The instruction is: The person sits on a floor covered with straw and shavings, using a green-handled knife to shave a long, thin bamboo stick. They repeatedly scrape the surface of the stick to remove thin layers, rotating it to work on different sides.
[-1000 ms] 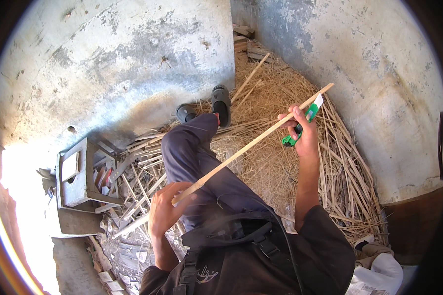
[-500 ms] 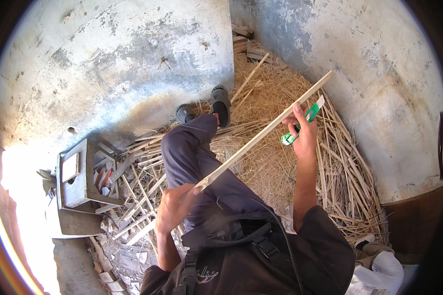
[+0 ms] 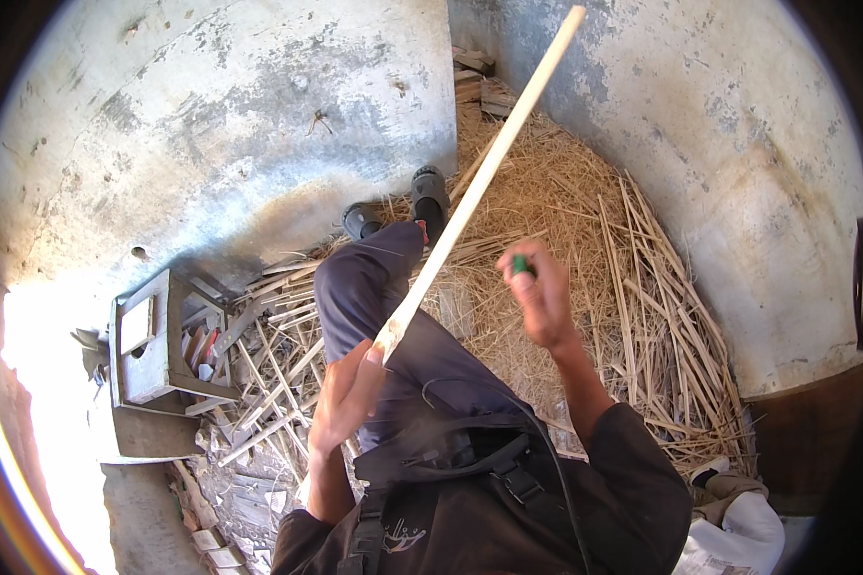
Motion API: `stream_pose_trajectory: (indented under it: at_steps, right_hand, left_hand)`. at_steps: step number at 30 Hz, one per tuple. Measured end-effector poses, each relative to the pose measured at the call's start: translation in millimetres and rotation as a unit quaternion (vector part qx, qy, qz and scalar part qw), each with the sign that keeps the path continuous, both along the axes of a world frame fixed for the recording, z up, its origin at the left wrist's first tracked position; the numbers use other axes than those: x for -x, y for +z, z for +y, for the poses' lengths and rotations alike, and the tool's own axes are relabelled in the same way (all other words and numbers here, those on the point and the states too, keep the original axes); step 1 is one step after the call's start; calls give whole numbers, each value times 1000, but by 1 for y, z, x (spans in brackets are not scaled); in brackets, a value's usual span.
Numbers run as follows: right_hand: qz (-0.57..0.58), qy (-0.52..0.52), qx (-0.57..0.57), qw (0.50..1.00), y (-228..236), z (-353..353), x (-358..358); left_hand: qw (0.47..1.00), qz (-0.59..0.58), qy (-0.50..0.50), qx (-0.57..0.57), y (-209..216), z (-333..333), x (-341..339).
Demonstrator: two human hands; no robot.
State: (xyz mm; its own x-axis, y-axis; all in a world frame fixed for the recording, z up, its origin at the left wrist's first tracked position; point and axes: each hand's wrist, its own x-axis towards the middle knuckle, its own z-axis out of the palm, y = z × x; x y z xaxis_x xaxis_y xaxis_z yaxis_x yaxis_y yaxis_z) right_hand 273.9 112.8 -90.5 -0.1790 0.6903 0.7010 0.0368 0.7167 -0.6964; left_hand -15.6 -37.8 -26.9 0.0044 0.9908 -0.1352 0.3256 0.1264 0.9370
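A long pale wooden stick slants up and away from my lap, its far tip rising in front of the wall. My left hand is closed on its near end, which looks rough and whittled. To the right of the stick and apart from it, my right hand is closed around a green-handled utility knife. Only a bit of the green handle shows between the fingers; the blade cannot be made out.
Shavings cover the floor ahead. Heaps of thin sticks lie along the right wall, with more sticks on the left. A small wooden stool lies at the left. A white sack sits at the lower right.
The stick's far end has swung up and to the left, into a steeper slant. My right hand has come off the stick and moved left and nearer with the knife.
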Motion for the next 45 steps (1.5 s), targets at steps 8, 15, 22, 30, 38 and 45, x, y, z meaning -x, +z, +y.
stream_pose_trajectory:
  at_steps: [8,15,22,30,38,45]
  right_hand:
    - [-135,29,-79,987,32,-37,34]
    - [-148,14,-103,983,33,-42,43]
    - [-143,-13,-124,982,39,-45,44]
    - [-156,-45,-136,977,42,-47,46]
    - [-178,-68,-140,972,47,-48,44]
    - [-198,-90,-149,965,46,-46,39]
  left_hand:
    - [1000,0,-21,9,10,3,-19]
    - [999,1,-50,-12,3,2,-17]
    - [999,2,-47,-12,1,-3,-22]
    - [999,-25,-33,0,-2,-4,-21]
    - [998,21,-28,-44,-5,-4,-22]
    - [998,28,-24,-51,0,-3,-25]
